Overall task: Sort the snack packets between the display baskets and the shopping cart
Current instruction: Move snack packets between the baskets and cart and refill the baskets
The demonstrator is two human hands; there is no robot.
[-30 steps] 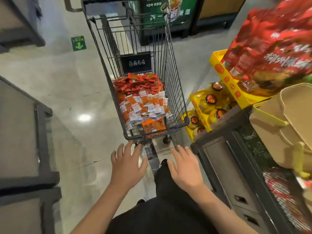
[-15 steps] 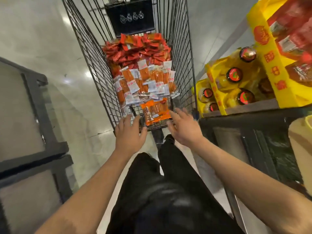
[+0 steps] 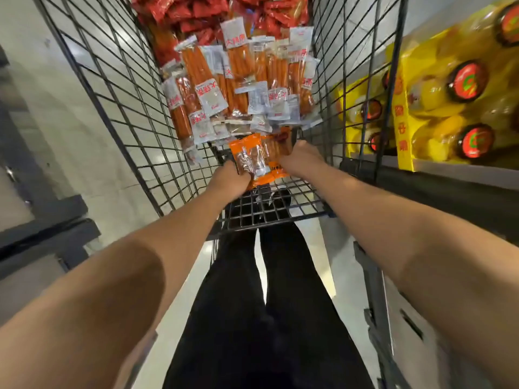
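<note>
A black wire shopping cart stands in front of me, filled with snack packets. Red packets lie at its far end, and clear sausage packets with white labels fill the middle. At the near end sits a small stack of orange packets. My left hand grips the stack's left side and my right hand grips its right side, both reaching down inside the cart. The fingertips are hidden under the packets.
To the right, a dark shelf carries yellow display boxes of bottles with red caps. A dark fixture stands on the left over a pale glossy floor. My black trousers show below the cart's near end.
I have leaned forward over the cart. Both hands went from hovering open near its rear edge to reaching inside and taking hold of the orange packets.
</note>
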